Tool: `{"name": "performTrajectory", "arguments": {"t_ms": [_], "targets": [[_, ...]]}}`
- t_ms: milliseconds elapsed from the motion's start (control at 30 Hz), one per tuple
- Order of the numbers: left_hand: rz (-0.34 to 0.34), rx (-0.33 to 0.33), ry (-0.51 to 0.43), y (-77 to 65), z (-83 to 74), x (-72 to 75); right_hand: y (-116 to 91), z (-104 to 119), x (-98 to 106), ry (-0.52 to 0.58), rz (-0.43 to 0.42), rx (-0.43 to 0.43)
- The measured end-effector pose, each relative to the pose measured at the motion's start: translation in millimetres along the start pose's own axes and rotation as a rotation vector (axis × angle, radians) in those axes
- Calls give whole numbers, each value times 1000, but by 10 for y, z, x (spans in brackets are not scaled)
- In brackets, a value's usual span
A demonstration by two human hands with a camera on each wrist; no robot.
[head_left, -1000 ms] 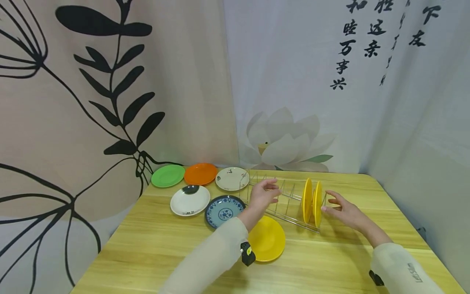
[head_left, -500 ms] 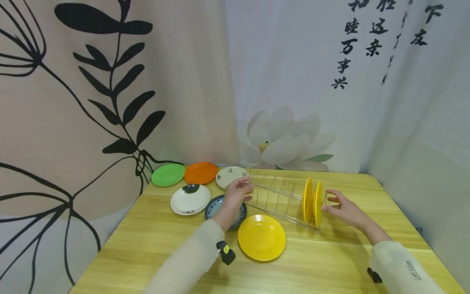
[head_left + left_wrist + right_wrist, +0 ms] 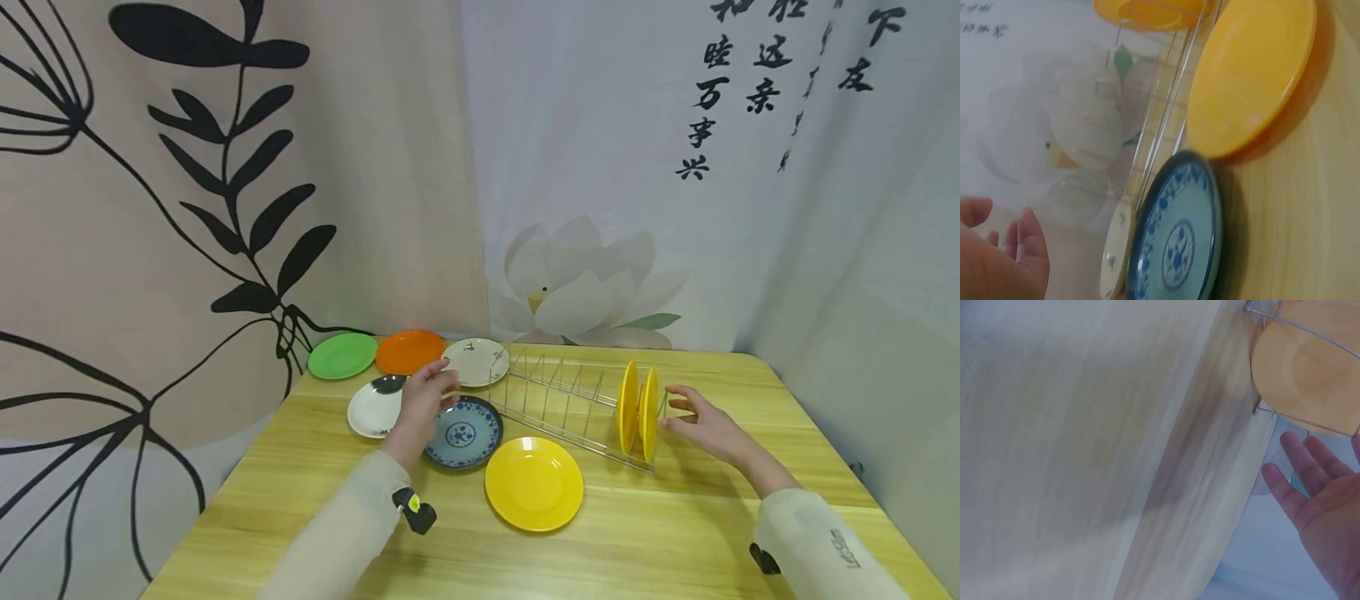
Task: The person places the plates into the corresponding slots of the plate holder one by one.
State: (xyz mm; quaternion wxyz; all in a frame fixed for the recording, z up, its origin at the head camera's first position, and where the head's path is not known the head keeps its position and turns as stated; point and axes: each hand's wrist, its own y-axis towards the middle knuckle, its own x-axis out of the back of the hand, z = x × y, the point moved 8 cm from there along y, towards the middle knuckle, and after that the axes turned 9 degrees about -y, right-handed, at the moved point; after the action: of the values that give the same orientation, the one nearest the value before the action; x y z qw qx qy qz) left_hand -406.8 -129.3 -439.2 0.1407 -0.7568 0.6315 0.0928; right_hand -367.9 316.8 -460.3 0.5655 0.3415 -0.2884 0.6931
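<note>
Left hand, head view: (image 3: 424,400) fingers loosely bent, gripping nothing, over the black-patched white plate (image 3: 372,410); seemingly a reach for a loose plate.
Wire dish rack, head view: (image 3: 577,440) two yellow plates (image 3: 648,417) upright, right hand (image 3: 705,423) at its end, perhaps steadying.
Blue-patterned plate, left wrist view: (image 3: 1179,250) flat, untouched; lifting one calls for a rim pinch.
Right hand, right wrist view: fingers spread; wire contact unclear.

Soft light glints off a yellow plate (image 3: 534,487) and casts faint shadows on the table (image 3: 645,542) as wrist views blur.
</note>
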Motion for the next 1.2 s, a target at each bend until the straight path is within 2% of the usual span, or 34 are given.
{"name": "performTrajectory", "arguments": {"t_ms": [200,467,833,1033,1200], "targets": [[-26,-6,-34,82,-98,262,3,21,1,22,11,-2],[-90,5,-50,143,-227,690,-13,16,28,6,11,-5],[-240,-18,-83,259,-381,1289,-7,38,36,-87,52,0],[-345,-6,-91,326,-385,1617,-2,25,25,-85,76,-14],[-385,16,-73,356,-328,1852,-18,15,21,-77,80,-18]]}}
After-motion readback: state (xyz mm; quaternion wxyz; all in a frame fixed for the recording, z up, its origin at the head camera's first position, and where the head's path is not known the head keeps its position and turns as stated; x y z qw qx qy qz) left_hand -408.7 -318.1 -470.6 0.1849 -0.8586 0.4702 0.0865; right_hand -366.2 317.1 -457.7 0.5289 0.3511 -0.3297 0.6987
